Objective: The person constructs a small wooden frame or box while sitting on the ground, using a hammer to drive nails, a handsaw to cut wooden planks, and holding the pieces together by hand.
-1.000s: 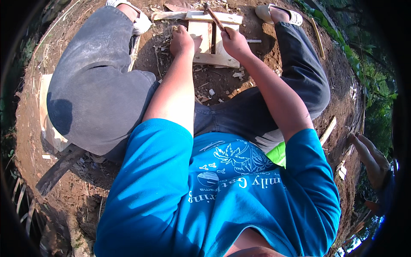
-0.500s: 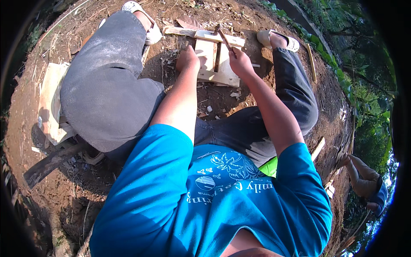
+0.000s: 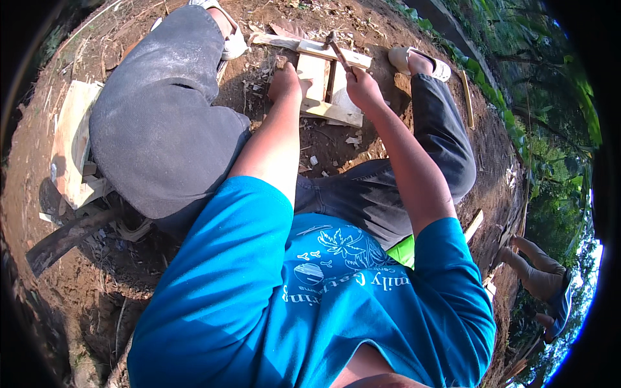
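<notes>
On the ground between my legs lies a small frame of pale wooden boards (image 3: 313, 67), with a crosspiece at its far end (image 3: 352, 58) and another at its near end (image 3: 332, 112). A dark gap runs between its boards. My right hand (image 3: 364, 90) is wrapped round the handle of a hammer (image 3: 340, 58), whose head is over the far crosspiece. At the frame's left side is my left hand (image 3: 284, 84), its fingers closed. A small brown thing shows at its top; whether it is held I cannot make out.
Wood chips (image 3: 314, 160) litter the brown soil around the frame. Left of my left leg stands a wooden piece (image 3: 72, 139), near a dark log (image 3: 68, 244). A thin stick (image 3: 467, 100) lies beyond my right foot. Another person (image 3: 542, 275) is bent over at the far right.
My left hand has shifted slightly away from me, and a brown thing now shows at its top. The right hand still grips the hammer, its head staying near the far crosspiece.
</notes>
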The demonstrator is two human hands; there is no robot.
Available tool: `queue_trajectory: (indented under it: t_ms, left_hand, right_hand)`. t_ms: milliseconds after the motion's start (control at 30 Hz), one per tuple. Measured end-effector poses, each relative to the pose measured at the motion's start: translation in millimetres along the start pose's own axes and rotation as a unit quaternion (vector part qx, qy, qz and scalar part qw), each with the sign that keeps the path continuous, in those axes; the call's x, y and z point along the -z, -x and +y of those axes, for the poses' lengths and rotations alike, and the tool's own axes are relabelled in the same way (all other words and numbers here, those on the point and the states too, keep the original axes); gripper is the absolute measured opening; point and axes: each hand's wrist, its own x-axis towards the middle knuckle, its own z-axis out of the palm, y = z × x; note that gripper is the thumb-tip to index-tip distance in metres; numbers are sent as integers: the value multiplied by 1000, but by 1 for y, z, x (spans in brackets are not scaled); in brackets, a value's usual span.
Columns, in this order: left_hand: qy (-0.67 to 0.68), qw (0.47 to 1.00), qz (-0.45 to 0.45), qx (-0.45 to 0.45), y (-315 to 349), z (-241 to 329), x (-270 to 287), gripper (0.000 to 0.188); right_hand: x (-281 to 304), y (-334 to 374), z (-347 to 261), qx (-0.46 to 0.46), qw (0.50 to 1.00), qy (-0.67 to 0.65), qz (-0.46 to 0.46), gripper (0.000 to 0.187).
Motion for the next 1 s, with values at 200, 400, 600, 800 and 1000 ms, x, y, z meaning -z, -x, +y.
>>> queue_trajectory:
  t_ms: [200, 400, 600, 800, 1000]
  left_hand:
    - [16, 1000, 0, 13, 6, -18, -2, 63]
    - [35, 999, -40, 14, 7, 12, -4, 69]
    - [5, 1000, 12, 0, 6, -13, -7, 60]
    - [-32, 999, -13, -21, 14, 28, -18, 64]
    - [4, 1000, 11, -17, -2, -19, -12, 62]
  right_hand:
    - [52, 20, -65, 195, 909, -292, 224, 30]
    - [-22, -8, 38, -2, 998, 3, 66, 42]
    - [29, -1, -51, 172, 917, -275, 232, 28]
    - [-20, -19, 57, 47, 993, 52, 95, 37]
    - [27, -7, -34, 129, 954, -209, 174, 36]
